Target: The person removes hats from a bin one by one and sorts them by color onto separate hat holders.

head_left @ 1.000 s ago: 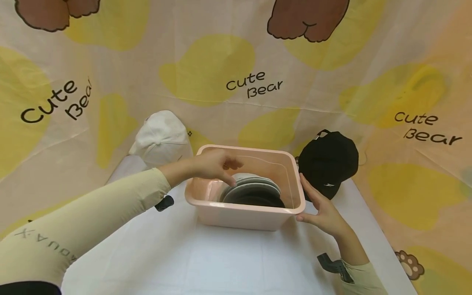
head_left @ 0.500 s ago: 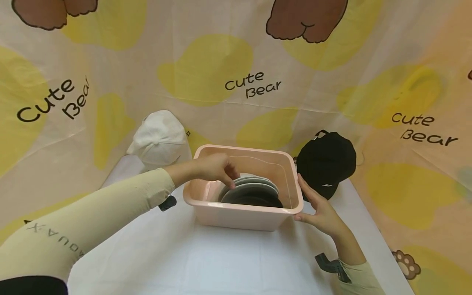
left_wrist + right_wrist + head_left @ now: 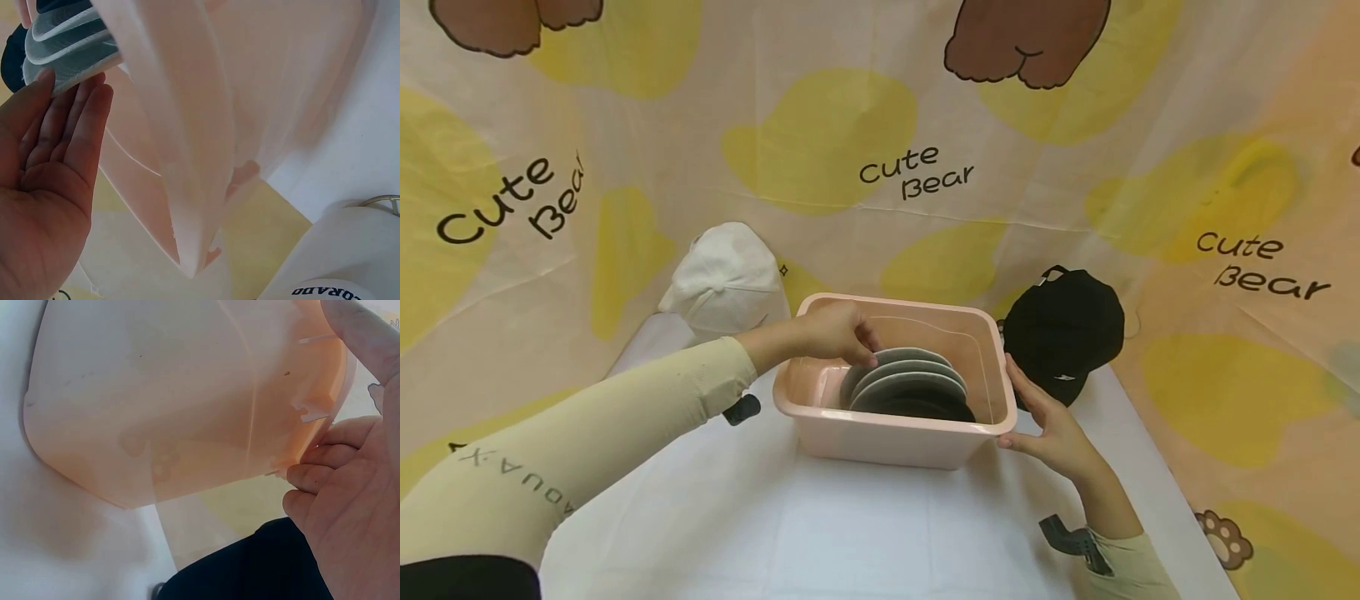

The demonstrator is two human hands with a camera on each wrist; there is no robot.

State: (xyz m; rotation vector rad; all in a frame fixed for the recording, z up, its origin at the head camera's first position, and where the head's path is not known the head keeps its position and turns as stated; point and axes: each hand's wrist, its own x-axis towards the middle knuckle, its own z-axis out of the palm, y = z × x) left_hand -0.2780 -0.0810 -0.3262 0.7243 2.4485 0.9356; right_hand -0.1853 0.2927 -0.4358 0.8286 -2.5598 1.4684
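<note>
My left hand (image 3: pixel 842 333) reaches into a pink plastic tub (image 3: pixel 880 439) from the left. Its thumb and fingers pinch the rearmost of several thin, rounded grey pieces with pale edges (image 3: pixel 913 357), which overlap in a stack. In the left wrist view the thumb (image 3: pixel 39 90) lies on the piece's grey face (image 3: pixel 69 65), with the other fingers behind its edge. A dark piece (image 3: pixel 917 408) sits at the front of the stack. My right hand (image 3: pixel 1060 433) holds the tub's right end, fingers along the rim and thumb at the front corner; fingertips meet the rim in the right wrist view.
A white cap (image 3: pixel 726 283) stands behind the tub's left end, and a black cap (image 3: pixel 1067 329) is close behind its right end. The tub rests on a white-covered table (image 3: pixel 850 533), with a patterned cloth (image 3: pixel 820 142) hanging at the back.
The left hand has closed its thumb and fingers on the rearmost grey piece, which now stands higher above the others. The right hand keeps its place on the tub.
</note>
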